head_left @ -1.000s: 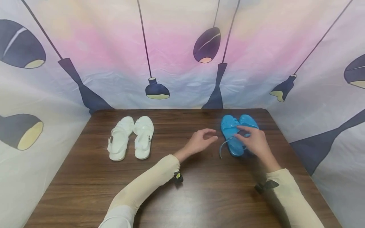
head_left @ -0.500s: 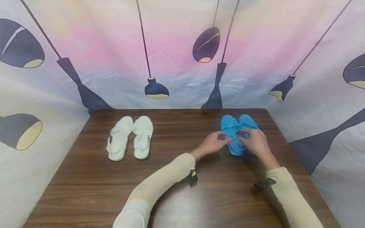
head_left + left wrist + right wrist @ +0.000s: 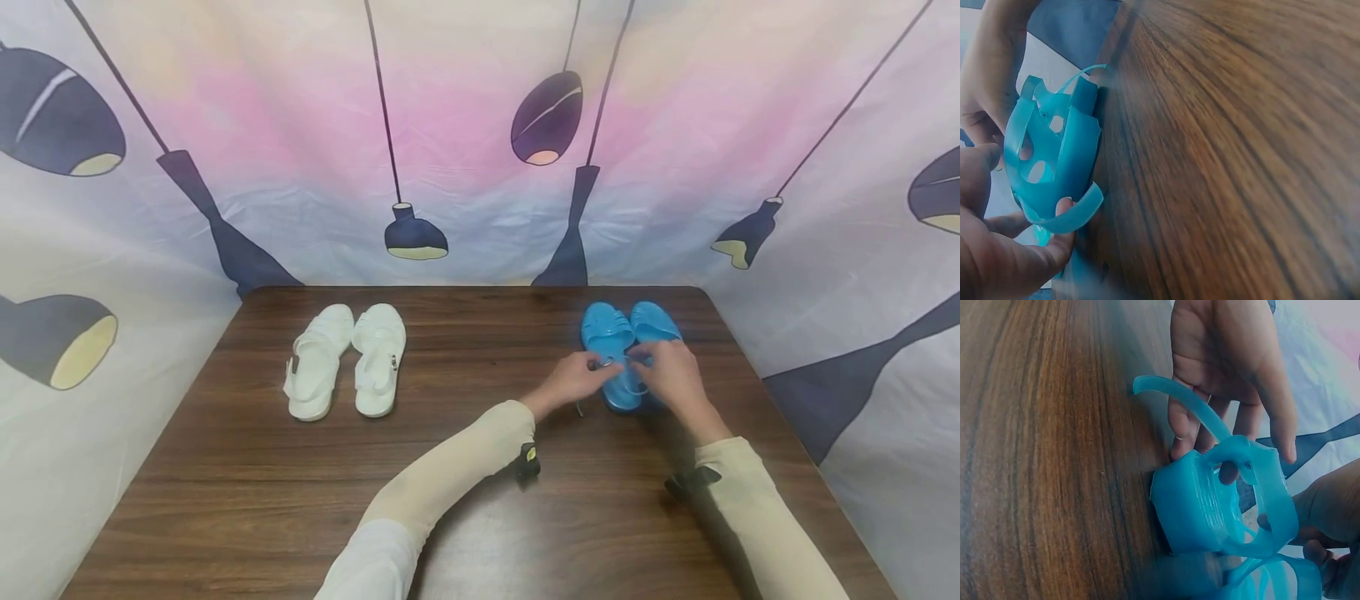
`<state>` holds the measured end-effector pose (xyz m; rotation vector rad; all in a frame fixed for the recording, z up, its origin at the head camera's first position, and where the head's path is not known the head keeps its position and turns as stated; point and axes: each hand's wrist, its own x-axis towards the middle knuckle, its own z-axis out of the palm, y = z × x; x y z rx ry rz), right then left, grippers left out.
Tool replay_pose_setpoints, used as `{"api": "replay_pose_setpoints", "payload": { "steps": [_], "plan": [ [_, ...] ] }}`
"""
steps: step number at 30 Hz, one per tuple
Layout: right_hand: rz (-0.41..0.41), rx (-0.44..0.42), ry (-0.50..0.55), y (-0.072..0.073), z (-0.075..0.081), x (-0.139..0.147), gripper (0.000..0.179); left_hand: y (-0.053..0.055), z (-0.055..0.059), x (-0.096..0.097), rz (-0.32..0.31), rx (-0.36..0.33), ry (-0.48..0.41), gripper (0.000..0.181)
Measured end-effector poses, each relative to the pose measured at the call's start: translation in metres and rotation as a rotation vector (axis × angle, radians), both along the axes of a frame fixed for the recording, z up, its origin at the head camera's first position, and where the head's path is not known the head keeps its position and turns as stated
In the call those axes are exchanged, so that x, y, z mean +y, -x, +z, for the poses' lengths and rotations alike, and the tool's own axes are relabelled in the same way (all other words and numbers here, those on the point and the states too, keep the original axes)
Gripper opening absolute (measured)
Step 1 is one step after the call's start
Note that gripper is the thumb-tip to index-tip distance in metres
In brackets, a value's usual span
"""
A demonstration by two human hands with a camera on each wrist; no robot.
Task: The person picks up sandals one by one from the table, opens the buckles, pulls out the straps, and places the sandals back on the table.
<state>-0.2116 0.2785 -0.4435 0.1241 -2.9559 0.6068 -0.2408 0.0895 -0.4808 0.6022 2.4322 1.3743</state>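
Note:
A pair of blue sandals stands at the back right of the table: a left one (image 3: pixel 602 323) and a right one (image 3: pixel 654 317). My left hand (image 3: pixel 567 379) pinches the strap (image 3: pixel 1069 220) near the heel end of the left blue sandal, thumb on one side and fingers on the other. From the other side, my right hand (image 3: pixel 673 375) has fingertips curled round the ankle strap (image 3: pixel 1280 503) of the same sandal. In the left wrist view, a thin loose strap end (image 3: pixel 1079 74) sticks out beyond the sandal. The hands partly hide the right sandal.
A pair of white sandals (image 3: pixel 313 379) stands at the back left of the brown wooden table (image 3: pixel 480 333). Fabric printed with hanging lamps (image 3: pixel 480 167) encloses the table at the back and both sides.
My left hand has moved right, from beside the blue sandals onto the left one's strap. The right hand stays at the sandals with little movement. The white pair has not moved.

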Motion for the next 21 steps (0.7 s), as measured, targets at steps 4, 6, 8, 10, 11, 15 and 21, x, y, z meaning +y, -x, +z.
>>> {"api": "replay_pose_setpoints", "payload": {
  "steps": [4,6,8,10,11,15,21],
  "plan": [
    [-0.006,0.005,-0.025,0.0006,0.0007,-0.001,0.027,0.0002,-0.0005,0.0044,0.026,-0.005,-0.03,0.04],
    [-0.004,0.0,-0.044,0.001,0.0003,-0.0013,0.028,-0.0004,-0.0003,0.0054,0.042,-0.012,-0.049,0.035],
    [-0.001,-0.009,-0.061,0.0005,0.0002,-0.0015,0.028,-0.0017,0.0001,0.0054,0.054,-0.028,-0.069,0.032],
    [0.001,-0.019,-0.077,0.0007,-0.0002,-0.0018,0.029,-0.003,0.0005,0.0047,0.067,-0.05,-0.084,0.029],
    [0.002,-0.021,-0.08,0.0006,-0.0001,-0.0022,0.029,-0.0036,0.0007,0.0044,0.076,-0.061,-0.089,0.029],
    [0.0,-0.014,-0.078,0.0009,0.0002,-0.0038,0.027,-0.0043,0.0013,0.0028,0.105,-0.098,-0.109,0.036],
    [0.007,0.048,-0.064,0.0025,-0.001,-0.0058,0.024,-0.0028,0.0028,0.0007,0.142,-0.096,-0.157,0.038]
  ]
}}
